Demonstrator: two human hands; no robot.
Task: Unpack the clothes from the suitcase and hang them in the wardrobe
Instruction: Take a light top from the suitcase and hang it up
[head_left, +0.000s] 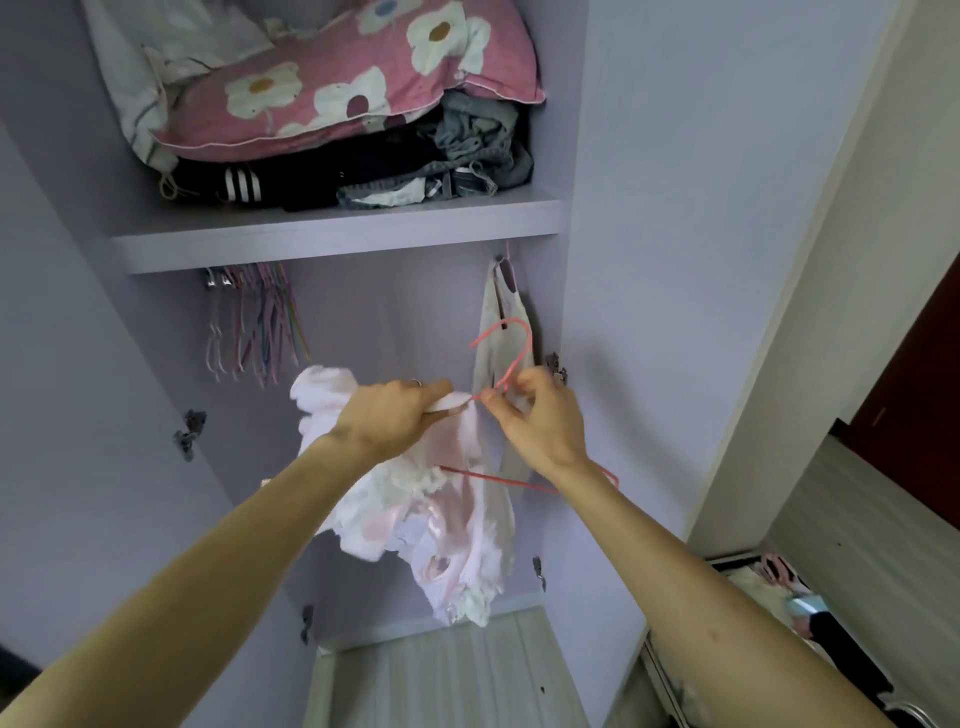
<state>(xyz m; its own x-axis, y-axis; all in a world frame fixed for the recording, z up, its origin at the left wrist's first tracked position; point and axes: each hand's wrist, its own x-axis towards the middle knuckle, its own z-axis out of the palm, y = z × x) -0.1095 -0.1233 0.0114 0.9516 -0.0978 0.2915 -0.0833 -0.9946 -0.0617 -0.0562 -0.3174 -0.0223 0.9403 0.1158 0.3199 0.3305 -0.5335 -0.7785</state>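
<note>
The two forearms filled the near field, one on each side. The left hand (387, 421) gripped an edge of the pink garment (441, 519), fingers curled round the cloth. The right hand (535, 421) pinched the pink hanger (506, 353) at the neck below its hook. I judged this split deliberate: one hand steadied the wire while the other fed fabric onto its shoulder. The garment hung bunched between and below the hands, in front of the open wardrobe (405, 312), not yet hung.

Count:
- Hanger in hand: one.
- Garment in hand: one.
- Pale garment (501, 322), hung far right under the shelf (337, 234): one.
- Empty hangers (254, 322), far left: too overlapped to count.
- Flowered pillow (353, 88), on folded clothes above: one.
- Suitcase (670, 686), open at near right with clothes inside: one.
</note>
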